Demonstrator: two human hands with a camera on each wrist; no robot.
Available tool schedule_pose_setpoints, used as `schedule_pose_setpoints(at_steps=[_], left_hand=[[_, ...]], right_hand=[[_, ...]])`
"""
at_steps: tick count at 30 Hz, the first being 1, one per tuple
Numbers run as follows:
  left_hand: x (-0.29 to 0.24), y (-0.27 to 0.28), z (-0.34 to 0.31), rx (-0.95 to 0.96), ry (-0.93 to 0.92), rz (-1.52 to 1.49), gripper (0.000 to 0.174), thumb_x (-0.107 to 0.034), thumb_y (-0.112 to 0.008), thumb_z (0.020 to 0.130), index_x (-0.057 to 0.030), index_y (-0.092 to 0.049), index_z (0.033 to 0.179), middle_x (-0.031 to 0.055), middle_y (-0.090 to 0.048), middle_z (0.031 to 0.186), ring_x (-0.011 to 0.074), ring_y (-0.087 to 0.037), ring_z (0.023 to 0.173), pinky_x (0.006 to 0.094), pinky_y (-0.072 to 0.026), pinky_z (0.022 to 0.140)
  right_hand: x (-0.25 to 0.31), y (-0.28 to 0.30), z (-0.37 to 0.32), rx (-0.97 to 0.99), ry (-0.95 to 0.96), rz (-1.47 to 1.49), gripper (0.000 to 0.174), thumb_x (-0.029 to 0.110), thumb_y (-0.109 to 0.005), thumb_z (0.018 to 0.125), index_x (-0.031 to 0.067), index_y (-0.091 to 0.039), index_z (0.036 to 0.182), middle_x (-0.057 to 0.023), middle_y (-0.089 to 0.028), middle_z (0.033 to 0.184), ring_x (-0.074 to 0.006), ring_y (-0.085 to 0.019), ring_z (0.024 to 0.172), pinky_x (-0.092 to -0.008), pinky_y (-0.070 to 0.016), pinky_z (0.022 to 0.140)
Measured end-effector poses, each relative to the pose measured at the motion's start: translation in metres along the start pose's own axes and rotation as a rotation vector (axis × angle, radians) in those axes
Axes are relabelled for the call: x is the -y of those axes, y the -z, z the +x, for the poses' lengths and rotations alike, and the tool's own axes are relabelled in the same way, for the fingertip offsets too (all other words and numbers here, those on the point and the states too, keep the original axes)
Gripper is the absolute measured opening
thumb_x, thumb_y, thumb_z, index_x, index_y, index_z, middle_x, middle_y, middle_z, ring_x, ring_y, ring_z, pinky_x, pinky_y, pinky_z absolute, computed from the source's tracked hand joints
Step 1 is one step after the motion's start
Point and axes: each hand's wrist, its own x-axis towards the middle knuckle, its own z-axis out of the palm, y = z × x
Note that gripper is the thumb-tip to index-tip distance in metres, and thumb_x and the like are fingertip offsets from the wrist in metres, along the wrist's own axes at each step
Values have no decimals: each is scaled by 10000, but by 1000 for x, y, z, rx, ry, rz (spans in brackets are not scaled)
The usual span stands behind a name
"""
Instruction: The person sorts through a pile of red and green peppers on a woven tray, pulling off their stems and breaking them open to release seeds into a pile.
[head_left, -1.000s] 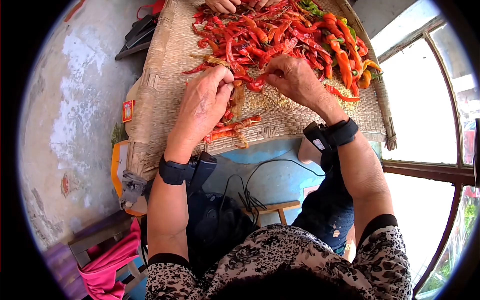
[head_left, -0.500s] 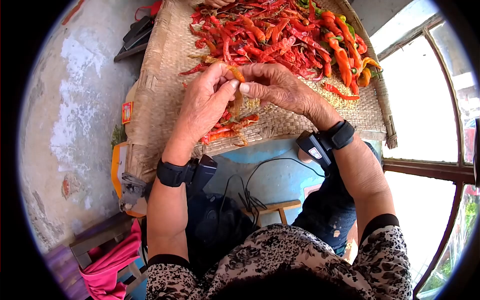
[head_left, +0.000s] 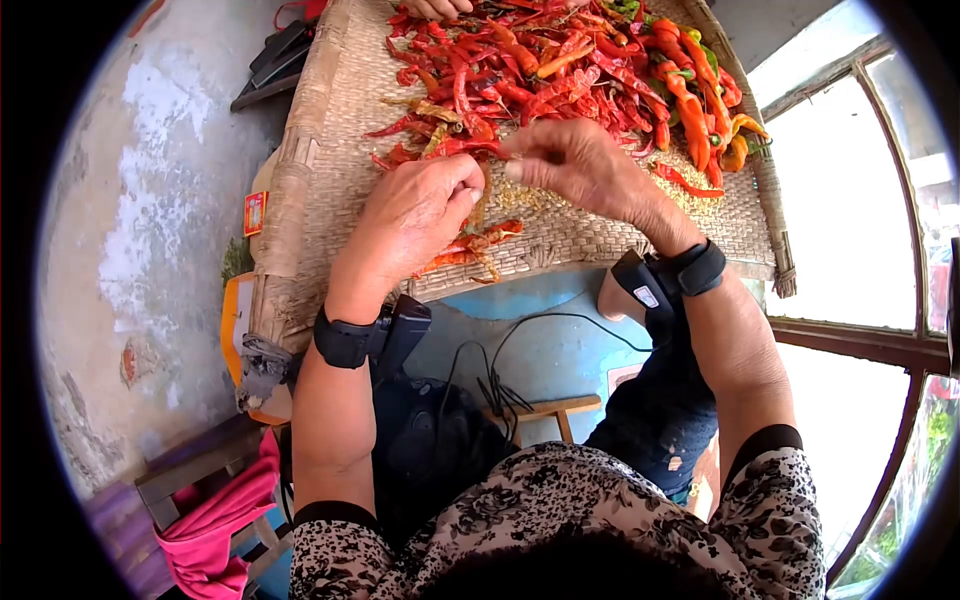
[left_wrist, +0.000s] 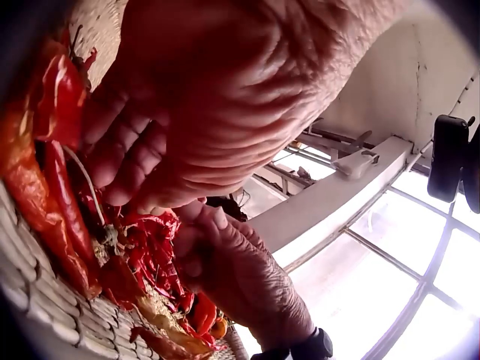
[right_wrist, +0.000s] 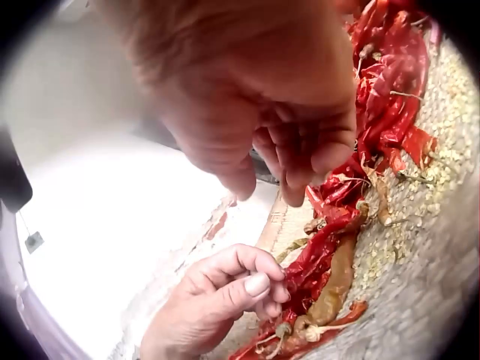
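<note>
In the head view my left hand is over the near left part of the woven tray, its fingers curled and its thumb against the index finger. A red chili lies right at its fingertips in the right wrist view; I cannot tell if anything is pinched there. My right hand hovers near the pile's front edge, thumb and fingers loosely bent with a gap between them and nothing in it. Behind both hands spreads the heap of red chilies. A yellowish-brown chili lies by the left hand.
The woven tray has a raised rim. Pale seeds are scattered on it. Larger orange-red peppers line its right side. Another person's hand is at the far edge. A wooden stool stands below.
The orange chili that was between my hands is gone from there, and a bright orange one shows on the pile. My right hand has moved away from the left.
</note>
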Motion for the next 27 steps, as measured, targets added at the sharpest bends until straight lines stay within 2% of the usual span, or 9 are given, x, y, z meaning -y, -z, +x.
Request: schedule_pose_setpoints(at_steps=[1, 4, 7, 14, 18, 22, 24, 26, 27], left_hand=[[4, -2, 0, 39, -51, 68, 119, -97, -574, 858, -5, -590, 931, 151, -600, 806, 300, -591, 735, 375, -462, 677], [1, -3, -5, 81, -98, 135, 128, -86, -568, 840, 1, -592, 931, 159, -602, 840, 348, -592, 819, 415, -455, 737], [5, -6, -4, 116, -96, 175, 133, -83, -566, 833, 1, -597, 931, 158, -591, 854, 344, -584, 842, 414, -449, 772], [8, -6, -4, 76, -121, 172, 103, -97, -575, 838, -15, -621, 882, 149, -603, 834, 341, -595, 857, 424, -471, 767], [8, -5, -5, 100, -122, 179, 148, -116, -544, 863, -2, -617, 923, 146, -597, 856, 337, -584, 845, 411, -449, 775], [7, -7, -5, 85, -131, 202, 162, -141, -550, 880, 0, -624, 908, 145, -595, 841, 336, -586, 830, 410, -451, 763], [7, -7, -6, 76, -131, 192, 166, -147, -549, 886, 1, -621, 902, 145, -594, 838, 338, -585, 826, 412, -450, 760], [6, -7, -5, 68, -130, 183, 171, -153, -549, 891, 2, -619, 895, 146, -593, 835, 340, -584, 821, 413, -450, 758], [5, -7, -5, 66, -122, 191, 158, -145, -550, 888, 0, -613, 895, 147, -591, 830, 341, -582, 816, 416, -449, 753]], right_hand=[[-2, -17, -3, 50, 239, 6, 263, 242, -736, 828, 22, -689, 962, -119, -691, 820, -222, -668, 749, -346, -544, 681], [-1, -39, -16, 125, 353, -260, 238, 133, -708, 799, 23, -660, 1004, -159, -660, 894, -353, -652, 828, -419, -538, 728], [-4, -43, -14, 133, 306, -320, 224, 104, -677, 801, 38, -651, 1014, -153, -650, 897, -370, -644, 848, -443, -530, 734], [0, -21, -12, 136, 287, -338, 197, 78, -643, 833, 3, -634, 1015, -160, -631, 929, -337, -631, 874, -403, -517, 748], [-6, 3, -10, 232, 33, -195, 164, 91, -641, 860, -7, -657, 990, -121, -681, 849, -223, -655, 803, -335, -516, 719], [-11, 21, -3, 88, 63, -117, 203, 175, -640, 883, -4, -681, 969, -73, -670, 758, -144, -616, 699, -301, -508, 628], [-5, 38, -1, -104, -167, 200, 296, 267, -610, 927, -14, -667, 1003, -51, -651, 773, -83, -576, 702, -249, -492, 600], [-15, 32, 7, -622, -129, 564, 456, 382, -548, 966, -16, -604, 1181, -21, -631, 765, -64, -513, 624, -211, -462, 602], [-21, 37, 7, -612, -118, 445, 481, 387, -552, 963, -25, -587, 1209, -38, -648, 805, -69, -531, 651, -213, -471, 612]])
